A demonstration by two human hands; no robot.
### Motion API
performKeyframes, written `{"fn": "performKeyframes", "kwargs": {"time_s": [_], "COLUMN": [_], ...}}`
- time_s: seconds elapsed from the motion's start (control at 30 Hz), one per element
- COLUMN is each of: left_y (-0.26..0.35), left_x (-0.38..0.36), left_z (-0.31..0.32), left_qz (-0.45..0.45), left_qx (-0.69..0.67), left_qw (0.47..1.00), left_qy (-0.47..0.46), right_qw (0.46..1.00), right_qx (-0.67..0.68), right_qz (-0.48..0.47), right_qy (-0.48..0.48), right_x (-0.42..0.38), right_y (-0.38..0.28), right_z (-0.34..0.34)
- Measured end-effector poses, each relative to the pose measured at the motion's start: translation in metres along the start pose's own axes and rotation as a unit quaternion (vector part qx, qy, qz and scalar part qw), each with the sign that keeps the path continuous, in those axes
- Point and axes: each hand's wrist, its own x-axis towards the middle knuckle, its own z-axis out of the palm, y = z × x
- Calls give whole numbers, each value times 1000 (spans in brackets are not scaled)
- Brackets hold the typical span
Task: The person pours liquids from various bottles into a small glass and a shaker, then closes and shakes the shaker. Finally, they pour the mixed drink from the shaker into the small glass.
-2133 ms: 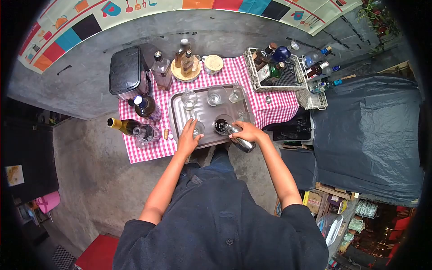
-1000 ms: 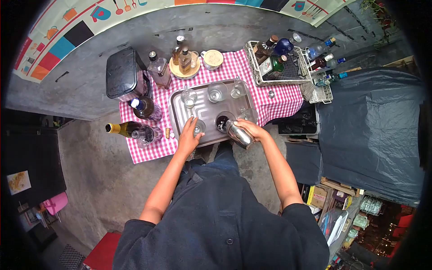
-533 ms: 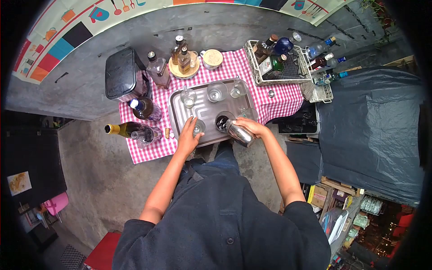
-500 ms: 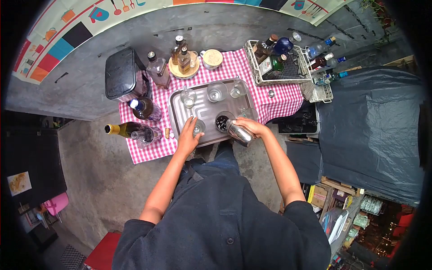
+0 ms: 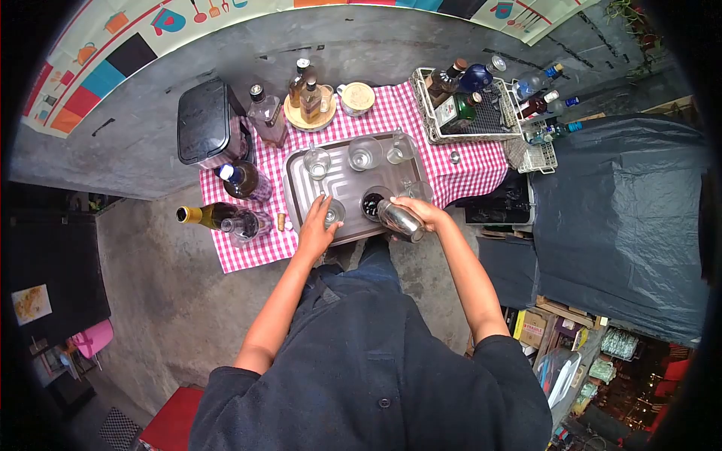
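Observation:
My right hand (image 5: 418, 213) is wrapped round a silver metal shaker (image 5: 401, 221), which tilts with its upper end at the rim of a glass with dark contents (image 5: 372, 203). Near the front left of the brown tray (image 5: 294, 188), my left hand (image 5: 319, 227) has its fingers spread against a clear glass (image 5: 333, 213). A clear glass mug (image 5: 317, 163), a wide glass (image 5: 364, 154) and a glass jug (image 5: 399, 148) stand along the back of the tray. Another clear glass (image 5: 418, 192) is beyond my right fingers.
Several bottles stand left of the tray, including a yellow-necked one (image 5: 197, 216), near a black bin (image 5: 204, 124). Behind are a wooden plate with bottles (image 5: 329, 119) and a cup (image 5: 356, 98). A wire basket of bottles (image 5: 472, 135) sits at the back right.
The two hands, the shaker and the glasses keep nearly the same places. The whole view has shifted very slightly.

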Motion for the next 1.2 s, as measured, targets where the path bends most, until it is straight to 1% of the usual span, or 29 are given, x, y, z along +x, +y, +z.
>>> {"fn": "performKeyframes", "kwargs": {"time_s": [0.2, 0.3, 0.57, 0.7, 0.77, 1.0, 1.07, 1.2], "left_y": [-2, -1, 1, -1, -1, 1, 2, 3], "left_x": [0, 0, -1, -1, 0, 0, 0, 0], "left_z": [1, 2, 0, 1, 2, 1, 0, 0], "left_qz": [4, 3, 3, 3, 5, 4, 4, 0], "left_qx": [0, 1, -3, 1, 1, -4, -2, -7], "left_qw": [1000, 1000, 1000, 1000, 1000, 1000, 1000, 1000], "left_qy": [2, 1, -1, 5, 6, 5, 5, 3], "right_qw": [1000, 1000, 999, 999, 999, 999, 998, 999], "right_qx": [7, -2, -6, -25, -12, -18, -45, -28], "right_qz": [1, 3, 15, 14, 11, 5, 0, 1], "right_qy": [4, -17, 32, 20, 45, 42, 48, 45], "right_x": [0, 5, 2, 1, -2, -4, -4, -3], "right_y": [0, 3, 0, 0, -1, -2, -2, -1], "right_z": [-1, -8, -1, 0, 3, 3, 1, 1]}}
